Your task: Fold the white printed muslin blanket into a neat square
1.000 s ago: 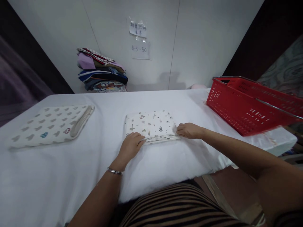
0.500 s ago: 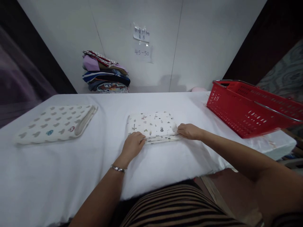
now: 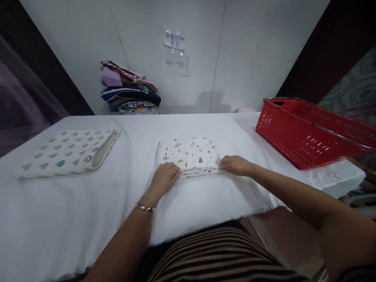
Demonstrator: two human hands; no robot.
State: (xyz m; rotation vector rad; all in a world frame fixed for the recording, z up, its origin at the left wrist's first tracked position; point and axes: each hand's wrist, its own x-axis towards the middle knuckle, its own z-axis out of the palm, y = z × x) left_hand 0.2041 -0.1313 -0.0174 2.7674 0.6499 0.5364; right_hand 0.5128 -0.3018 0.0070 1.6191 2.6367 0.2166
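A white cloth with small printed figures (image 3: pixel 188 152) lies folded into a flat, layered rectangle in the middle of the table. My left hand (image 3: pixel 165 176) is closed on its near left corner, fingertips at the folded edge. On the near right corner, my right hand (image 3: pixel 235 165) pinches the layers between thumb and fingers. Several stacked layers show along the near edge between the hands. The cloth's corners are hidden under my fingers.
A folded cream blanket with grey shapes (image 3: pixel 67 152) lies to the left. A red plastic basket (image 3: pixel 308 135) stands at the right end of the white-covered table (image 3: pixel 205 207). Against the back wall is a pile of folded fabrics (image 3: pixel 131 88). Handwritten paper signs (image 3: pixel 174 41) hang above.
Both hands stay at the near corners of the folded cloth with almost no movement. The whole view has shifted very slightly.
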